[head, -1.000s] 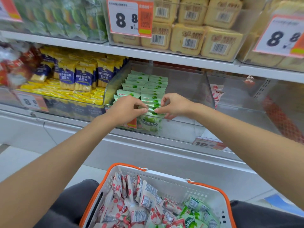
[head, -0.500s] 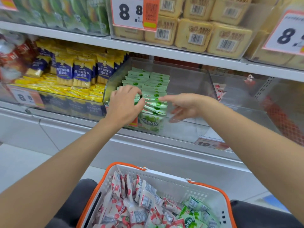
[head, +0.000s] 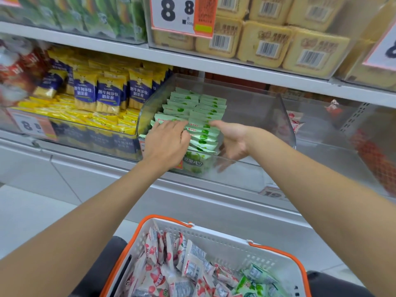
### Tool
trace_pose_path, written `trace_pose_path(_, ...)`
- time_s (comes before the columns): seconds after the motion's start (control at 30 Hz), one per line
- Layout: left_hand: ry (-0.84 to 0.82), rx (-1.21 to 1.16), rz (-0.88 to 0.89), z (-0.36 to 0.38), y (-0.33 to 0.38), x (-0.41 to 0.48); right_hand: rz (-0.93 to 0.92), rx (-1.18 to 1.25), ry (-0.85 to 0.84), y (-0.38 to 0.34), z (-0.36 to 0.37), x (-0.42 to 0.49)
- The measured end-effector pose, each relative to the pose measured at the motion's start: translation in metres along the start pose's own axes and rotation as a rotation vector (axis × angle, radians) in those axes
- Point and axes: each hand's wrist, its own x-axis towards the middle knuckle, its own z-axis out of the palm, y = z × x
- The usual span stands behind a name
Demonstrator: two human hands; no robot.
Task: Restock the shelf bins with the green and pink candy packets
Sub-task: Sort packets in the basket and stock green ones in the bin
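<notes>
both hands have sunk deeper into the clear bin (head: 252, 108): left hand (head: 167, 142) now lies flat, fingers spread, on the left row of green packets (head: 203, 116), right hand (head: 233, 142) open-palmed against the right row's side, likely squaring the rows. right of them open floor runs to the bin's side wall: room for more. pink packets (head: 162, 264) wait in the basket (head: 171, 220) below.

I saw three clear bins on the white shelf (head: 90, 166): left bin (head: 85, 137) holding yellow packets (head: 107, 97), middle bin (head: 257, 116) green candy packets (head: 192, 108), right bin (head: 342, 151) a pink packet (head: 295, 121).
</notes>
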Motion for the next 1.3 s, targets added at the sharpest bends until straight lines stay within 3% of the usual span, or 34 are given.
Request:
trace_pose_path(0.07,-0.008,0.018,0.005,0.002,0.000,0.000,-0.081,0.106,0.136,0.000,-0.006,0.012)
trace_pose_path(0.13,-0.019,0.033,0.003,0.003,0.001,0.001,-0.153,0.242,0.084,-0.001,0.003,0.027)
trace_pose_path(0.23,-0.043,0.062,-0.001,0.002,0.000,0.003,-0.207,0.250,0.131,0.002,0.014,0.042)
trace_pose_path(0.33,-0.055,0.020,-0.039,-0.003,0.001,0.011,-0.252,0.303,-0.027,0.002,0.003,0.031)
trace_pose_path(0.43,-0.006,-0.023,-0.020,-0.009,0.002,0.041,-0.276,0.351,0.207,-0.004,-0.021,0.035)
trace_pose_path(0.5,-0.098,0.019,-0.002,-0.006,0.001,0.063,-0.286,0.426,0.305,-0.012,-0.030,0.047)
trace_pose_path(0.63,-0.316,-0.025,-0.059,0.014,-0.010,0.078,-0.390,0.498,0.180,-0.030,-0.007,0.058)
trace_pose_path(0.8,-0.322,-0.141,-0.096,0.016,-0.009,0.080,-0.417,0.516,0.084,-0.032,-0.003,0.066)
trace_pose_path(0.93,-0.306,-0.241,-0.116,0.015,-0.010,0.077,-0.412,0.526,0.211,-0.043,-0.018,0.077)
trace_pose_path(1.07,-0.306,-0.307,-0.138,0.014,-0.011,0.076,-0.371,0.459,0.195,-0.051,-0.017,0.088)
trace_pose_path(1.17,-0.199,-0.553,-0.196,0.003,-0.007,0.071,-0.352,0.358,0.239,-0.050,-0.026,0.089)
trace_pose_path(1.23,-0.104,-0.676,-0.194,-0.012,-0.005,0.064,-0.447,0.194,0.426,-0.045,-0.020,0.068)
trace_pose_path(1.3,-0.056,-0.636,-0.153,-0.028,-0.008,0.053,-0.633,-0.064,0.640,-0.033,-0.013,0.038)
